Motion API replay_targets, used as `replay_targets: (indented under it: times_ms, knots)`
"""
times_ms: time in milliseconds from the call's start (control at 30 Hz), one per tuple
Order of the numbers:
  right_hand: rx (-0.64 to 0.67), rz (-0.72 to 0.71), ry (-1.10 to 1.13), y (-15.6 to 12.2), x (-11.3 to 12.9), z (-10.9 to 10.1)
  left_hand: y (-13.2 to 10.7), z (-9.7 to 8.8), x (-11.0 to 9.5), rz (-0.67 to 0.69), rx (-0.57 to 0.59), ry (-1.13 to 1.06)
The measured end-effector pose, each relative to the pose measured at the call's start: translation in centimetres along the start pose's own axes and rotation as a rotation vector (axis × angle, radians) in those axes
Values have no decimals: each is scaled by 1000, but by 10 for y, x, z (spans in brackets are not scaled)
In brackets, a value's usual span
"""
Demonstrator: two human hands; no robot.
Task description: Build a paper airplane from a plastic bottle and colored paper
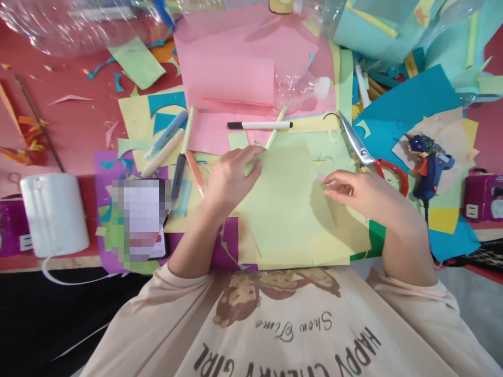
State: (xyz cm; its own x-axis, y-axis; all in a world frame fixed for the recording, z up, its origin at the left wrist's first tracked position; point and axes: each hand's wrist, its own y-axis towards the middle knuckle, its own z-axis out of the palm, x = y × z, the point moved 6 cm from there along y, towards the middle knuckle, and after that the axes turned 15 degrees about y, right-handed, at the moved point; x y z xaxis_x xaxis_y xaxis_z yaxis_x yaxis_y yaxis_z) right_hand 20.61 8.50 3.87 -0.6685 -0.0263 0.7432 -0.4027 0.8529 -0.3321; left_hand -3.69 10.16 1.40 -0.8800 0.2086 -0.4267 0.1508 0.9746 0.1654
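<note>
A plain pale green sheet of paper [283,204] lies in front of me on other sheets. At its upper left edge is my left hand [233,175], the forefinger and thumb apart with their tips at the paper. My right hand [357,196] hovers by the sheet's right side, fingers loosely bent and apart, with nothing visible in them. Above the sheet, a black-and-white marker [259,125] lies crosswise. Scissors with red handles [363,152] rest just beyond my right hand, blades partly apart.
A clear plastic bottle [298,89] lies on pink paper [228,73]. To the right sits a blue glue gun [430,165] with its cord. Left are several markers [178,175], a phone [143,220] and a white box-like device [55,212]. Paper scraps cover the red table [70,120].
</note>
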Motion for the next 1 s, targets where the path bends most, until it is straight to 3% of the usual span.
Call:
replay_targets:
  times_ms: [100,200,333,400,500,600,900,1000]
  knots:
    - [-27,-19,-116,-5,-1,3,8,6,-17,157,54,130]
    - [-112,-138,-71,-7,3,7,12,12,-28,248,81,195]
    - [-346,-423,-124,-14,16,16,7,17,-45,376,-7,334]
    - [-331,-519,-207,-16,20,33,1,18,-54,432,-79,385]
    - [-228,-505,-313,-14,18,61,-9,20,-66,496,-181,428]
    - [-192,-449,-346,-12,14,77,-16,23,-71,525,-193,445]
    - [-193,-436,-375,-15,12,80,-46,29,-63,444,100,449]
    - [-194,-407,-398,-21,12,82,-63,28,-65,442,135,452]
